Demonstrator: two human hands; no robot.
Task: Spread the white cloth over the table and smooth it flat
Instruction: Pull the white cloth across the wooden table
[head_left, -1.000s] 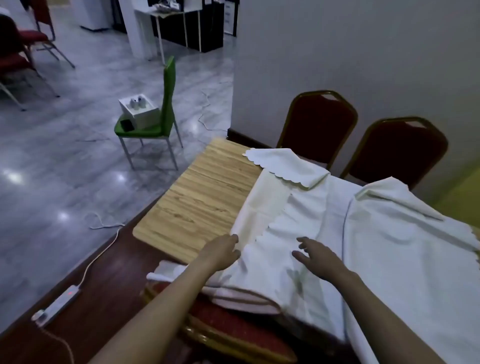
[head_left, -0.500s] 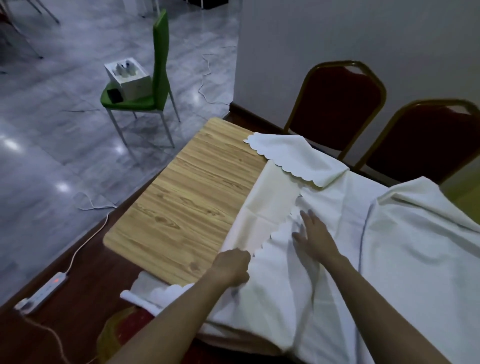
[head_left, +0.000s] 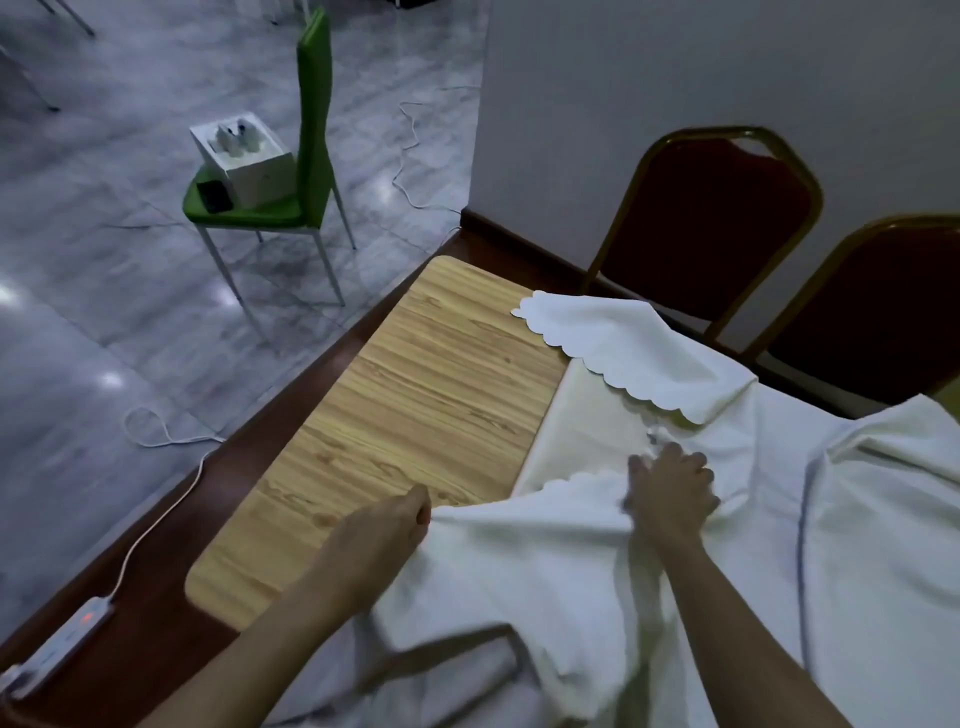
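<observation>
1. Left hand (head_left: 384, 540) is pinching the white cloth (head_left: 519, 566) at its near edge.
2. Right hand (head_left: 672, 493) is gripping a bunched fold.
3. Cloth is lying rumpled, covering only the right part of the counter (head_left: 415, 405).

Noted: white scallop-edged cloth (head_left: 571, 561) matt woven fabric, creased; light wood-grain counter (head_left: 415, 405) smooth, low sheen; grey marbled floor (head_left: 104, 338) polished, glossy; green chair (head_left: 311, 130) smooth-skinned, metal legs; dark-red chairs (head_left: 717, 218) matt upholstery, gold-toned metal frames.
</observation>
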